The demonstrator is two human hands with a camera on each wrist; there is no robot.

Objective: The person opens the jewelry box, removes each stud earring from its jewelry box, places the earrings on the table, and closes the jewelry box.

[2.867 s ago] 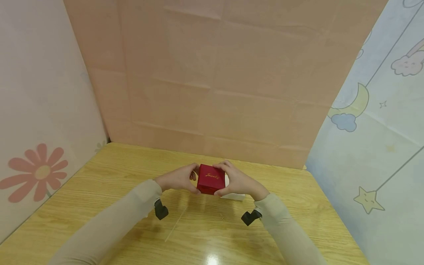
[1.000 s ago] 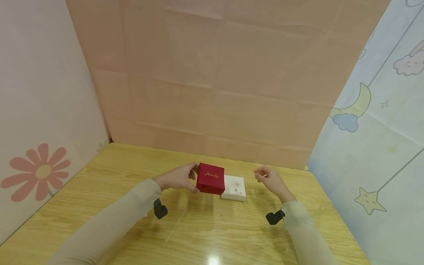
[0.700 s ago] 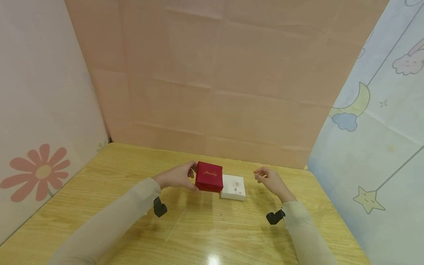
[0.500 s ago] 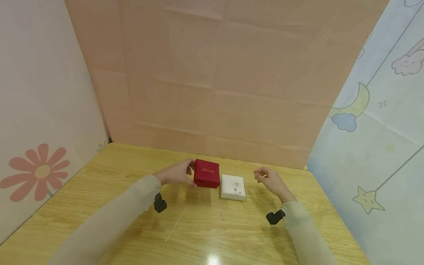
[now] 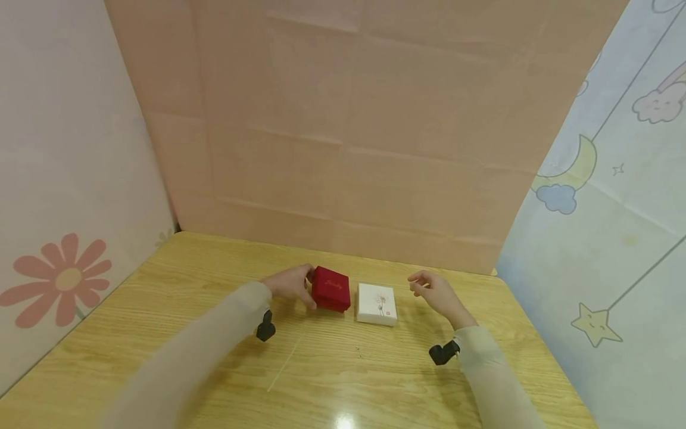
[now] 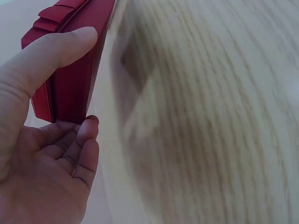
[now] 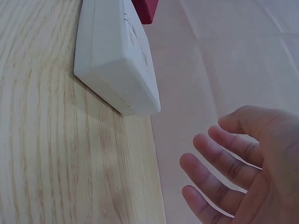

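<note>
My left hand holds a small red jewelry box by its left side, over the middle of the table. Gold lettering runs across its lid. In the left wrist view my thumb lies against one side of the red box, and the curled fingers meet its edge. Just right of it a flat white box with a printed flower lies on the table. My right hand hovers to the right of the white box, fingers loosely bent, holding nothing; the right wrist view shows a gap between them.
The wooden table ends at a peach backdrop. Patterned sheets hang at left and right. Tiny thin bits lie in front of the white box, and a thin pale line runs along the tabletop to their left.
My right hand has let go of the red jewelry box and moved right, then stayed there. My left hand has carried the box left and lower, uncovering the white box.
</note>
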